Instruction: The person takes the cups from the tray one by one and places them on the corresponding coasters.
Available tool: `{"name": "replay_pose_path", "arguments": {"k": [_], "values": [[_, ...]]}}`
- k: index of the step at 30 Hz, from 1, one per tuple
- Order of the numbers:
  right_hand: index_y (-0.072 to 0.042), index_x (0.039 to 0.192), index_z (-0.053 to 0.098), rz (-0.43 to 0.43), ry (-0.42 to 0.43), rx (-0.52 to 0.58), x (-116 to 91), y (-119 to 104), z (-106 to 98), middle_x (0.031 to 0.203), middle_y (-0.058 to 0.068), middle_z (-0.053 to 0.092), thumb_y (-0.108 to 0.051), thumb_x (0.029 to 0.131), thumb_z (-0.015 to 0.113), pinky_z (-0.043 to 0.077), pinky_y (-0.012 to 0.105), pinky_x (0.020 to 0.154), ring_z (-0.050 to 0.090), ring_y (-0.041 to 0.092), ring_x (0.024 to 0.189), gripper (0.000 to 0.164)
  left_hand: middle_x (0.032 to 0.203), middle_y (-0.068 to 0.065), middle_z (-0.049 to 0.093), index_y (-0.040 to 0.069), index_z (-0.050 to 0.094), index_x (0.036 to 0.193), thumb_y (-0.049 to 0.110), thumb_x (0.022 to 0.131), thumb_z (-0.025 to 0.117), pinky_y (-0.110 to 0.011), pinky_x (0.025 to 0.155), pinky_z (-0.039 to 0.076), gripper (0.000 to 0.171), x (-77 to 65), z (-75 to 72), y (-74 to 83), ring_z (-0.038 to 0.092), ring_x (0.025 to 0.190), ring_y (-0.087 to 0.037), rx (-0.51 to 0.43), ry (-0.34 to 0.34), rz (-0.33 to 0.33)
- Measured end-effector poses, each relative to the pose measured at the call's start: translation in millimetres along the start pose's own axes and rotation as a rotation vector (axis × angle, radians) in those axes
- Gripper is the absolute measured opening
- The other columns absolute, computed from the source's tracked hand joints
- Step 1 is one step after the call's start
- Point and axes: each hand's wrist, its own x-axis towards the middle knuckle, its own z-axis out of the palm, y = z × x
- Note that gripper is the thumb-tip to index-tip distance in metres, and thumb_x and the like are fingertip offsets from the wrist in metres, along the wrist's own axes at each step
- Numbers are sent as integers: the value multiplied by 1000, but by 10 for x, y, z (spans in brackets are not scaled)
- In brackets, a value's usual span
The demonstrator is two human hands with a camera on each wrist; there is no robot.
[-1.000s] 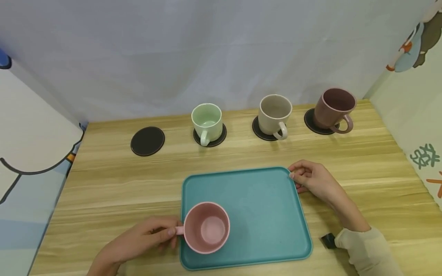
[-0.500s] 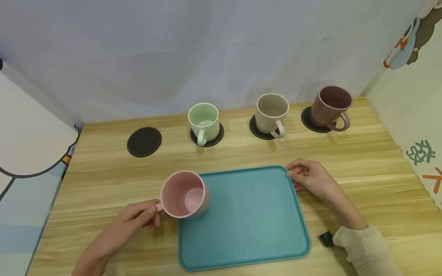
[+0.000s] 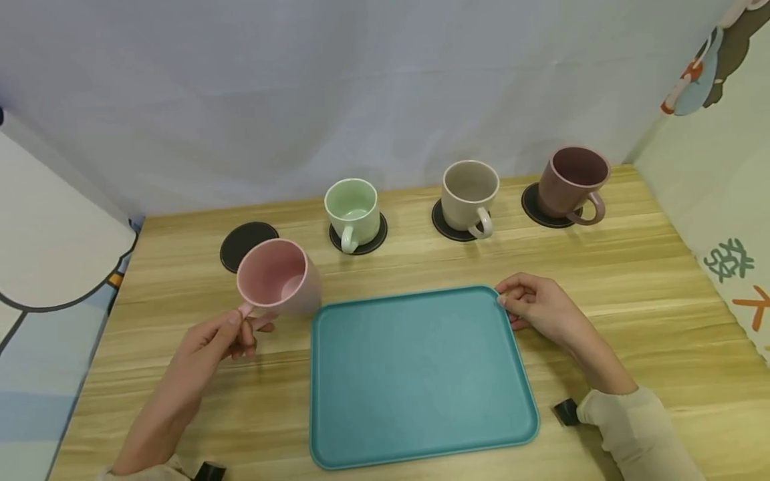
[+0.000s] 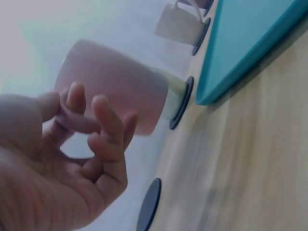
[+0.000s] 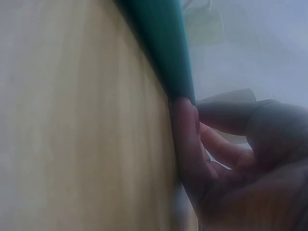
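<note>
My left hand (image 3: 210, 344) pinches the handle of a pink mug (image 3: 291, 284), thumb on top and fingers under it. In the left wrist view the mug (image 4: 115, 86) hangs clear above the wooden table, tilted. From the head view it overlaps the front edge of a bare black coaster (image 3: 240, 244). At the far right corner of a teal tray (image 3: 421, 381), my right hand (image 3: 538, 307) grips the rim between thumb and fingers. The right wrist view shows those fingertips at the edge of the tray (image 5: 166, 53).
Along the back stand a green mug (image 3: 355, 217), a beige mug (image 3: 466, 200) and a brown mug (image 3: 568, 184), each on a black coaster. Behind them hangs a pale cloth wall (image 3: 361, 87). Wooden tabletop (image 3: 271, 401) surrounds the tray.
My left hand has lifted the pink mug off the tray's left side and carried it back and left, towards the bare coaster. The right hand stays at the tray's corner.
</note>
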Motion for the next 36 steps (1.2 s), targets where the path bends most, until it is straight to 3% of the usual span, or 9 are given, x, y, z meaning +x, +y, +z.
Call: {"name": "replay_pose_path", "arguments": {"k": [8,17,24,36], "values": [[5,133,58,10,-1,0,18,17,1,93,7,61,-15,107,60,61,28,69,61,11,78,33,101,9,78,5,61,95,43,112,40,-26,72,48,47,133,-158,52,66,88,-8,-83,112,-96],[5,133,57,14,-3,15,13,21,7,92,6,61,-16,106,61,61,28,70,61,12,79,34,102,11,79,9,64,99,47,109,45,-19,70,48,43,299,-263,15,65,81,-6,-171,241,-81],[4,131,58,20,7,5,2,29,-9,92,7,61,-14,106,61,62,29,70,62,13,78,31,96,10,80,11,66,95,50,107,49,-17,67,50,43,468,-293,-38,67,75,-5,-299,349,-130],[4,132,58,9,-2,19,19,21,-3,91,6,61,-16,106,61,62,29,70,61,13,79,33,87,13,80,15,70,91,46,107,51,-15,65,49,40,634,-383,-224,68,71,-4,-293,445,-169]]}}
